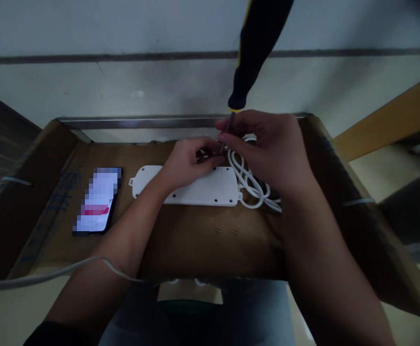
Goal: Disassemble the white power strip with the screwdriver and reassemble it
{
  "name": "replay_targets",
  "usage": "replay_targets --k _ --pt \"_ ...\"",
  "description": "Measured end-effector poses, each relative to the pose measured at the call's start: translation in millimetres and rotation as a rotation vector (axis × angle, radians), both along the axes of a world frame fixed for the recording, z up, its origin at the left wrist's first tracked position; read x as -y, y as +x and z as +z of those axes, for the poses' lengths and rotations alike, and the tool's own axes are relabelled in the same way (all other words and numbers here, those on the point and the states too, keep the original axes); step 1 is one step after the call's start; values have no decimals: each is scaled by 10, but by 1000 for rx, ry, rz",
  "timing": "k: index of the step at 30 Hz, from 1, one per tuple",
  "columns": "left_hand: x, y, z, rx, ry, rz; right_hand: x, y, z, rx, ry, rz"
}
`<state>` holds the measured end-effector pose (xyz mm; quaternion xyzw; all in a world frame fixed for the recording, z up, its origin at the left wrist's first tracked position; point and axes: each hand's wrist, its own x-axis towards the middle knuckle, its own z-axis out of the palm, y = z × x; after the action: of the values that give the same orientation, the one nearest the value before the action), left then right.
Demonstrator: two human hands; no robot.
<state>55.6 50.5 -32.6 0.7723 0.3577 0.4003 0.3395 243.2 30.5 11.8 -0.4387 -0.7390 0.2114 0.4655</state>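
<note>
My right hand (pixel 267 144) pinches the metal shaft of a screwdriver (pixel 249 62) between thumb and fingers. Its dark handle with yellow trim leans up and to the right above the hand. My left hand (pixel 188 161) is closed, its thumb and fingers meeting around the screwdriver's tip; whatever small thing they may hold there is hidden. Under that hand lies a white power strip (pixel 202 190), long side across, with several dark screw holes along its edges showing. Two small screws (pixel 226 231) rest on the cardboard nearer to me.
A white cable (pixel 255 194) lies coiled at the strip's right end. On the left lies a phone (pixel 97 202) with its screen lit. Raised cardboard sides (pixel 368 211) border the brown cardboard surface (pixel 195 250). Another pale cable (pixel 51 276) crosses at the front left.
</note>
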Motion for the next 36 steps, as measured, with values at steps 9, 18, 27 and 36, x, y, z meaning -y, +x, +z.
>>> replay_targets --k 9,18,27,36 --pt "-17 17 -27 -31 36 89 46 -32 -20 -26 59 5" --pt "2 -11 32 -49 27 6 2 -8 -39 64 130 -74" --pt "-16 -82 66 -222 -16 -69 21 -23 -31 12 170 -98" --pt "-12 -121 63 -305 -98 -128 6 -8 -38 -113 193 -93"
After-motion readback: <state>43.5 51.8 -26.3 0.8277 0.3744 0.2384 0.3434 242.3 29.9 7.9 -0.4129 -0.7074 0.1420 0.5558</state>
